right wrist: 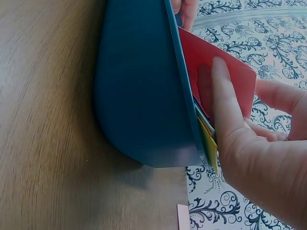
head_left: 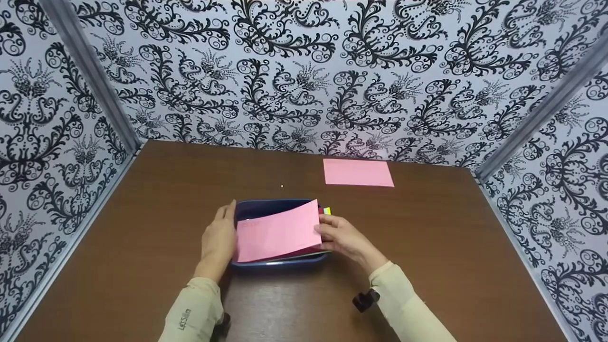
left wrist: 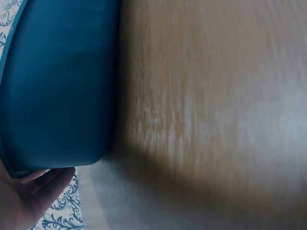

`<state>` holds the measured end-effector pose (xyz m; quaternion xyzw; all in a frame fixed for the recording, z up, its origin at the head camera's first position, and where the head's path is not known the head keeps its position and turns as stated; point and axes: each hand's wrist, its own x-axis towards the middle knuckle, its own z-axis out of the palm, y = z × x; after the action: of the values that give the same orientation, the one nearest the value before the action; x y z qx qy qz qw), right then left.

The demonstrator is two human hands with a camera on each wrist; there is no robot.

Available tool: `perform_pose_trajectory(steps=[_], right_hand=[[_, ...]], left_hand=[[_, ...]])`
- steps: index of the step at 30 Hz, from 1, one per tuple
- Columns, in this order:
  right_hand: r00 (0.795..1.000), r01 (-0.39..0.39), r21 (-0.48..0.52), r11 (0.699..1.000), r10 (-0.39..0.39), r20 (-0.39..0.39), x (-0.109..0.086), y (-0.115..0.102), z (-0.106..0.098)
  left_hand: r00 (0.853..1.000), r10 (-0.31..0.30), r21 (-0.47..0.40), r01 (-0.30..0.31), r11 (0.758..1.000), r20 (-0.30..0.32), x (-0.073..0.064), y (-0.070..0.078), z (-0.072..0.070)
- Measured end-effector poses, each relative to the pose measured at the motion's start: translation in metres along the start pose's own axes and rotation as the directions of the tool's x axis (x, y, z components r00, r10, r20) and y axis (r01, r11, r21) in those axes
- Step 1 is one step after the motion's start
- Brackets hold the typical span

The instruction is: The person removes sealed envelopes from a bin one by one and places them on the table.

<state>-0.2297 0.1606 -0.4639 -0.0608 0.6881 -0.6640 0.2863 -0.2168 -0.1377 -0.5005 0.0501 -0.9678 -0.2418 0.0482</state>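
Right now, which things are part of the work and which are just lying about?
In use:
left hand against the blue tub
right hand pinching the pink sheet
coloured sheets in the tub

Lying about:
second pink sheet on the table

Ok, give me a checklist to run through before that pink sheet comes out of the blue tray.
1. Right hand pinches the pink sheet: ok.
2. Left hand steadies the blue tray: ok, flat against its side.
3. Sheet lifted off the stack: ok at its far edge; near edge cannot tell.
4. Other coloured sheets staying in the tray: cannot tell.
5. Second pink sheet lies apart on the table: ok.
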Motion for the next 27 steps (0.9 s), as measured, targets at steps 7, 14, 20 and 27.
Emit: perform_pose_trajectory(steps=[7,14,20,27], right_hand=[[1.0,0.006,0.003,1.0,-0.006,0.006,0.0014,0.0017,-0.0003],[1.0,0.016,0.011,1.0,-0.016,0.011,0.0009,0.0015,0.0001],[0.999,0.031,0.015,0.999,-0.031,0.011,0.0005,0.002,0.0002],[0.999,0.037,0.016,0.999,-0.037,-0.012,-0.0011,0.0016,0.0001]], left_hand=[[1.0,-0.001,0.004,0.001,1.0,-0.001,0.0004,0.0,0.0003],[1.0,0.005,0.001,-0.005,1.0,-0.004,0.0004,-0.0002,0.0005],[1.0,0.016,-0.002,-0.016,1.0,-0.013,0.0005,-0.0007,0.0005],[1.0,0.023,-0.006,-0.023,1.0,-0.017,0.0004,-0.0009,0.0002]])
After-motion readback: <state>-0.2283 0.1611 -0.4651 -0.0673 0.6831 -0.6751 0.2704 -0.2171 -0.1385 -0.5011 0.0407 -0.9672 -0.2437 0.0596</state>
